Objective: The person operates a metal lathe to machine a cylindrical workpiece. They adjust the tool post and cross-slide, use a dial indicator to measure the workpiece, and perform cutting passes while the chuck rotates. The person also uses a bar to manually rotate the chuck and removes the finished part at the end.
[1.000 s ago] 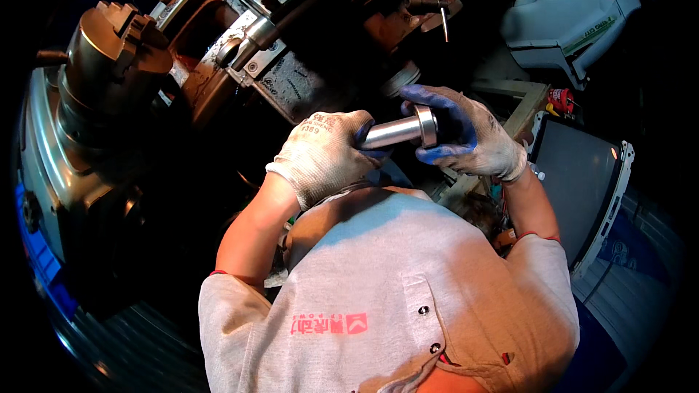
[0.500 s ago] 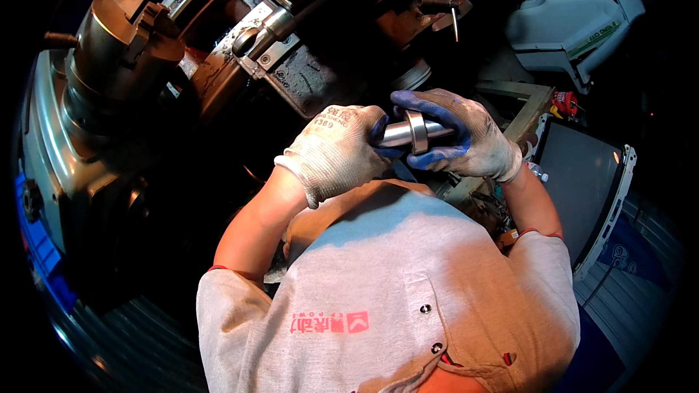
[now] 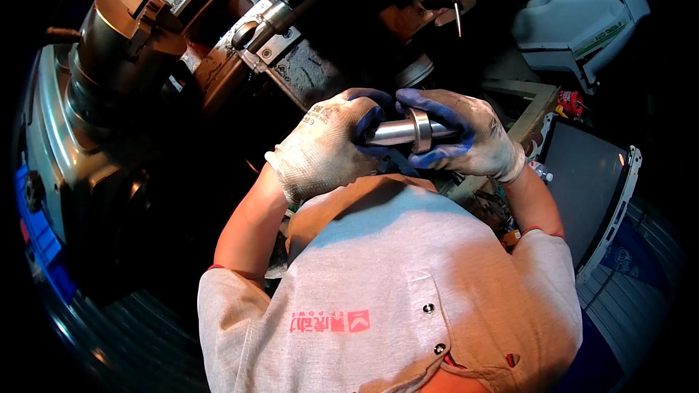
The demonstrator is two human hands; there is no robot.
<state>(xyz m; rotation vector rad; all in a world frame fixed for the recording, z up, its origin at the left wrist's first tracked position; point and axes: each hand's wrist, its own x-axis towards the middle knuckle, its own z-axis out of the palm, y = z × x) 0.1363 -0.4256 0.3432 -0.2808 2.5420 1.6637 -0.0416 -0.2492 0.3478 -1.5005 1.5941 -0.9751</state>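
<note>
Both my hands wear pale knit gloves with blue coated palms. Between them, level in front of my chest, is a shiny metal shaft (image 3: pixel 393 132) with a metal ring (image 3: pixel 420 129) around it. My left hand (image 3: pixel 336 138) is closed round the shaft's left end. My right hand (image 3: pixel 470 135) grips the ring and the shaft's right end, its thumb on the near side and fingers over the far side. Both ends of the shaft are hidden in the gloves.
A lathe with a jawed chuck (image 3: pixel 116 25) stands at the left, its carriage (image 3: pixel 269 36) beyond my hands. To the right are a metal frame (image 3: pixel 535 113), a red object (image 3: pixel 570 104), a dark flat panel (image 3: pixel 586 175) and a white machine cover (image 3: pixel 582 22).
My left hand has shifted slightly left and turned on the shaft, baring its blue finger coating more. The right hand keeps its grip on the ring.
</note>
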